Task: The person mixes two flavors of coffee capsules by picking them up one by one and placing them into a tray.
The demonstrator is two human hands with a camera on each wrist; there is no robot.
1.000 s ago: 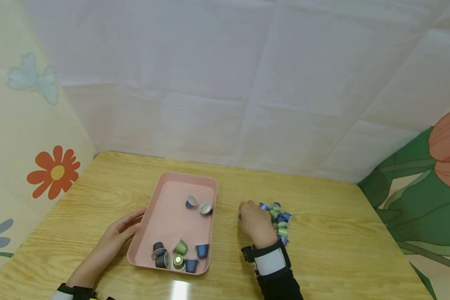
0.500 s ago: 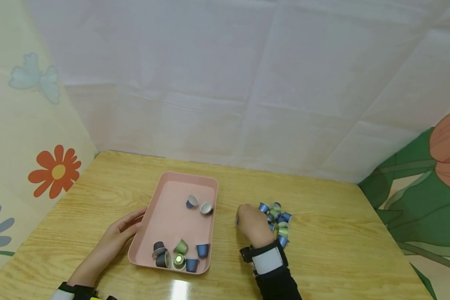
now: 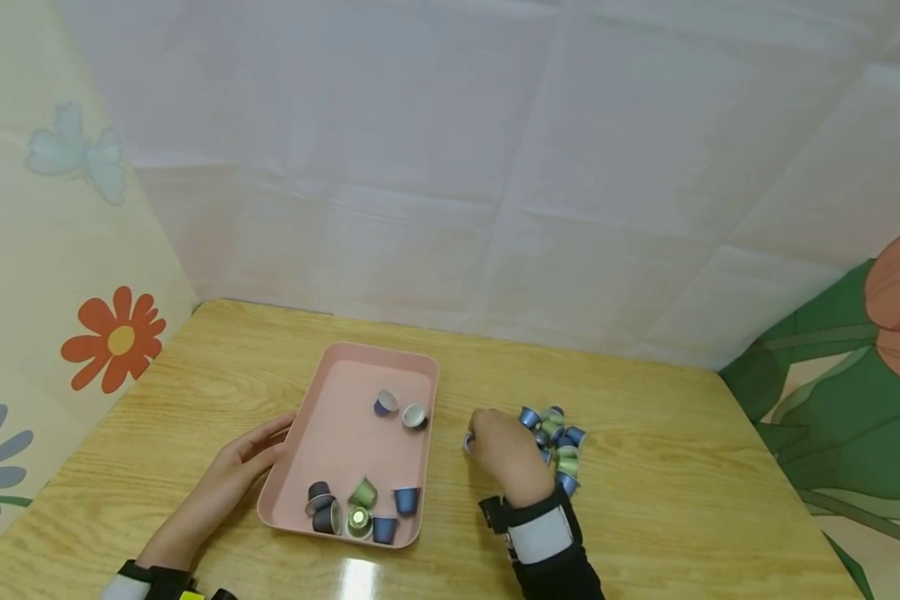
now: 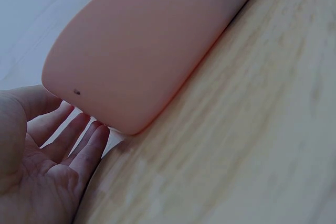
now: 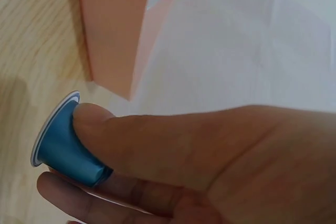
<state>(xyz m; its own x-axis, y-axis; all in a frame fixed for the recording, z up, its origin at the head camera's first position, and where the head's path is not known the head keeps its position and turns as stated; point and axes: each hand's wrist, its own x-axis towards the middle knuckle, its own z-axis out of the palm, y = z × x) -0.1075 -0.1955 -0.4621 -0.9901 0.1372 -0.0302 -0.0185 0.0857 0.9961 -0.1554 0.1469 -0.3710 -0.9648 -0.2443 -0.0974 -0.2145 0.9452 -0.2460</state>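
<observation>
My right hand pinches a blue coffee capsule between thumb and fingers, its pale rim facing away from the palm. In the head view the hand mostly hides that capsule, left of a pile of blue and green capsules. A pink tray lies to the left, holding two capsules near its far right side and several dark, green and blue ones along its near end. Against the tray's left side rests my left hand; in the left wrist view its fingers touch the tray's edge, loosely extended.
The wooden table carries the tray and the pile. A white cloth backdrop rises behind its far edge. Printed panels stand at either side, one with a red flower, the other with a tulip.
My right hand has drawn slightly left from the pile with the blue capsule, baring more of the pile. The left hand stays at the tray's side.
</observation>
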